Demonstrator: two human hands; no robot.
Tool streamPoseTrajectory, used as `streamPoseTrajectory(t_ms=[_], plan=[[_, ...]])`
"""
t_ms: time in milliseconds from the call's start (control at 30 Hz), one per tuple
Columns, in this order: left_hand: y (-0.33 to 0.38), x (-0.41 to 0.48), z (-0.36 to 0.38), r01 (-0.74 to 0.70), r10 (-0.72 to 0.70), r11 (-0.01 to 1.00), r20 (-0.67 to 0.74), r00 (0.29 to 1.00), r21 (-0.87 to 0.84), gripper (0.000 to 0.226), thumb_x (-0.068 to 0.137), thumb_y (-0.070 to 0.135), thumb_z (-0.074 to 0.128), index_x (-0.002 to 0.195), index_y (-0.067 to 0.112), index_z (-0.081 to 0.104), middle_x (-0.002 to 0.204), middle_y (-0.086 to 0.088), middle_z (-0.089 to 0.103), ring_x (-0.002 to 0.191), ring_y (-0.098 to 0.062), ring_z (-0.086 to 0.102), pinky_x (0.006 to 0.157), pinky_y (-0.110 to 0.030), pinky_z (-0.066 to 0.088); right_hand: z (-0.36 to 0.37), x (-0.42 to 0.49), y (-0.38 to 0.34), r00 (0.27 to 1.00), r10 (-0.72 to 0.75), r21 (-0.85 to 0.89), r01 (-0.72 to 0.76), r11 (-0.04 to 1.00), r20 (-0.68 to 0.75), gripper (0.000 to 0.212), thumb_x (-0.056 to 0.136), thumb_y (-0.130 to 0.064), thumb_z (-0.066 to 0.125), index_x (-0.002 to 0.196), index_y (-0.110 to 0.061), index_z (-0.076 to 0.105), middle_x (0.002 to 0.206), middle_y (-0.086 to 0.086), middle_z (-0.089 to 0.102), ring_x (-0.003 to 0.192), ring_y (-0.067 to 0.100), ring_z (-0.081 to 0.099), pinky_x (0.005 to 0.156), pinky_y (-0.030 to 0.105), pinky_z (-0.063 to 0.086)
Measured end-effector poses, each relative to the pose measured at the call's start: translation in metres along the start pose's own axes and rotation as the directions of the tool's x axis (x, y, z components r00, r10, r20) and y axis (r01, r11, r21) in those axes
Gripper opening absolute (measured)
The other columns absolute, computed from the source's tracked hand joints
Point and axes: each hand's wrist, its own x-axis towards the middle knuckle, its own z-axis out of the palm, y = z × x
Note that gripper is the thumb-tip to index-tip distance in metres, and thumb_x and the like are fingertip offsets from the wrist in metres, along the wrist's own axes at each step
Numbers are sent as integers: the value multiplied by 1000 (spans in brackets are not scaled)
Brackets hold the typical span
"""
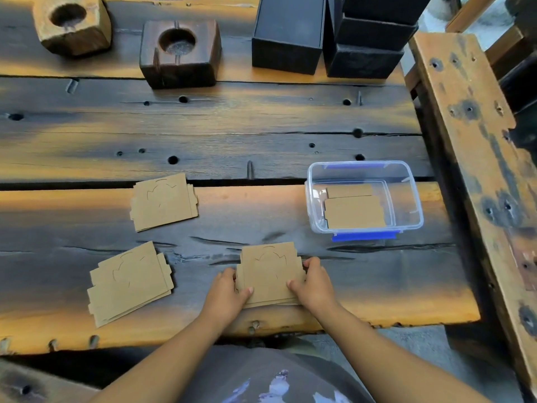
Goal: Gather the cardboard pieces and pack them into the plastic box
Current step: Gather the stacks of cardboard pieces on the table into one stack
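Item: cardboard stack (268,274), lower centre, on table (203,126); my left hand (229,292) and right hand (312,283) pinch its side edges. Probably light, stiff, slippy. Plastic box (406,199) right.

Three cardboard stacks (268,274), one plastic box (406,196), two wooden blocks (180,53).

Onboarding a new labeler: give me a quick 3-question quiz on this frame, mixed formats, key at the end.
1. True or false: the plastic box already holds cardboard pieces.
2. How many cardboard stacks lie on the table outside the box, counting the held stack?
3. Which hands grip that stack? A) left hand only B) right hand only C) both

Key: 1 true; 2 three: the far stack, the near-left stack, the held one; 3 C.
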Motion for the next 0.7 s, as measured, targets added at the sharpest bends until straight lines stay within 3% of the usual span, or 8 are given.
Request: streamPoseTrajectory(t_ms=[100,167,300,400,467,567,700], plan=[[1,1,2,22,-22,1000,-10,1000,-6,41,80,30,73,113,11,58,112,-7,62,103,-25,58,86,-38,50,-3,3,5,1000,0,-20,1,1000,11,50,78,-30,76,116,-15,48,116,4,53,104,21,56,80,28,42],[4,1,4,41,-42,999,-38,998,-26,41,80,28,74,113,10,58,112,-6,63,102,-24,59,83,-35,49,-4,4,10,1000,14,-20,-14,1000,12,48,79,-31,76,115,-15,49,113,3,48,107,21,55,84,28,43],[15,-2,9,188,-192,943,13,981,-273,35,81,24,75,108,6,62,104,-7,69,97,-26,65,85,-38,53,-4,6,11,996,62,36,-64,997,64,43,81,-30,73,111,-10,51,115,9,58,110,27,57,83,32,46],[21,-5,7,303,-296,814,96,950,-496,16,85,18,73,85,5,64,88,-12,72,78,-23,67,62,-30,54,-4,7,11,993,84,77,-90,993,81,47,81,-30,73,116,-8,51,120,14,58,112,29,57,90,37,50],[23,-10,3,355,-327,731,157,932,-582,17,87,11,70,75,7,60,81,-14,69,70,-22,64,54,-27,50,-5,9,10,992,78,74,-86,994,101,46,81,-29,73,117,-6,54,120,14,60,113,29,58,94,40,51],[15,-18,-1,331,-300,753,152,942,-568,12,87,8,70,83,6,59,84,-13,67,72,-22,64,57,-30,52,-5,11,5,985,31,8,-33,999,171,39,81,-30,73,111,-7,61,116,11,66,107,26,62,83,32,50],[-8,-31,-12,257,-285,769,46,957,-585,17,81,9,76,89,9,61,88,-8,70,86,-27,67,73,-36,55,5,7,-15,976,-25,0,26,1000,216,34,76,-32,76,93,-19,49,109,5,61,90,19,59,67,29,43]])
